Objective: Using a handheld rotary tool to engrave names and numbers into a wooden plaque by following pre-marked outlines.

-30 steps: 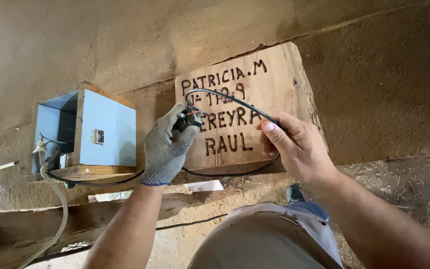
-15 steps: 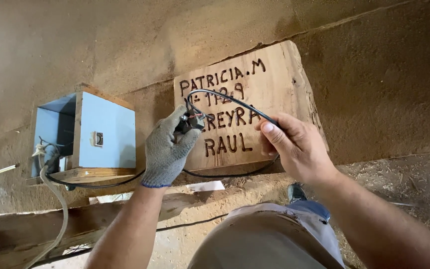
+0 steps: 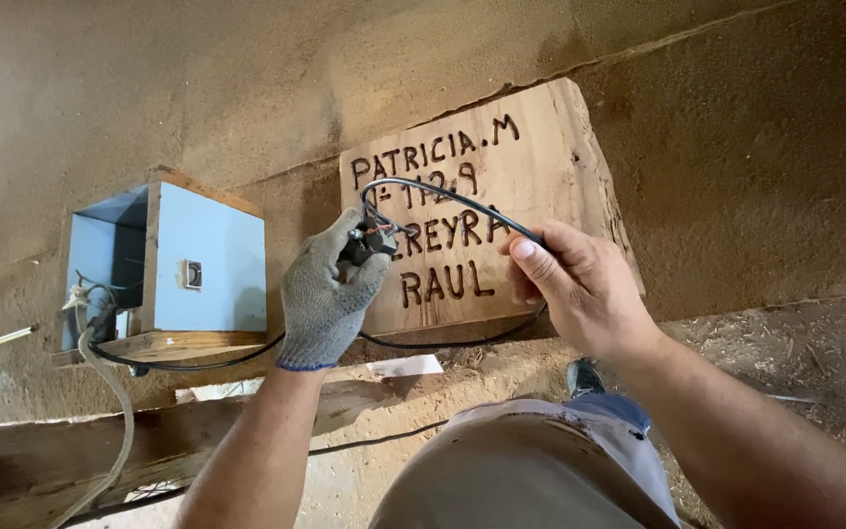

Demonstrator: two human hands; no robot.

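Note:
My left hand [image 3: 327,292], in a grey knit glove, grips a small dark burning tool [image 3: 367,240] with a thin wire tip against a wooden plaque [image 3: 560,157]. The plaque leans on a sandy surface and carries dark burnt letters. My bare right hand [image 3: 580,286] pinches the tool's black cable [image 3: 452,196], which arcs over the plaque from the tool. The cable loops under the plaque's lower edge and runs left to a light blue box.
A light blue box [image 3: 210,264] with a small switch sits on a wooden base at the left, with a whitish cord [image 3: 110,402] hanging from it. A wooden beam [image 3: 70,460] lies below. My knee [image 3: 531,470] fills the bottom centre. Sawdust covers the ground at right.
Both hands have stayed almost where they were; the left hand's tool shifted slightly on the lettering. The cable arc holds the same shape.

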